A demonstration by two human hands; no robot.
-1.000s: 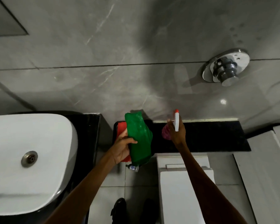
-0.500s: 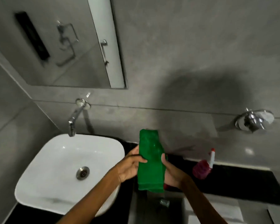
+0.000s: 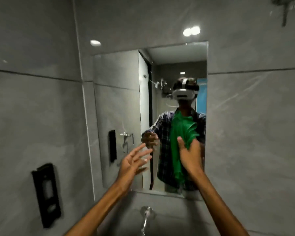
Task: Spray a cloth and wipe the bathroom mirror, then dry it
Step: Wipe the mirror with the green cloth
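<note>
While the right hand (image 3: 191, 154) presses the green cloth (image 3: 179, 133) against the right part of the mirror (image 3: 119, 99), gripping it, the left hand (image 3: 134, 160) hovers open before the mirror's middle. Wiping seems barely begun; drying remains.

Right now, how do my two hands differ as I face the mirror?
The right hand presses the green cloth up by the mirror; the left hand holds nothing. The left hand's fingers are spread open, while the right hand lies flat on the cloth. Both are raised toward the glass.
</note>
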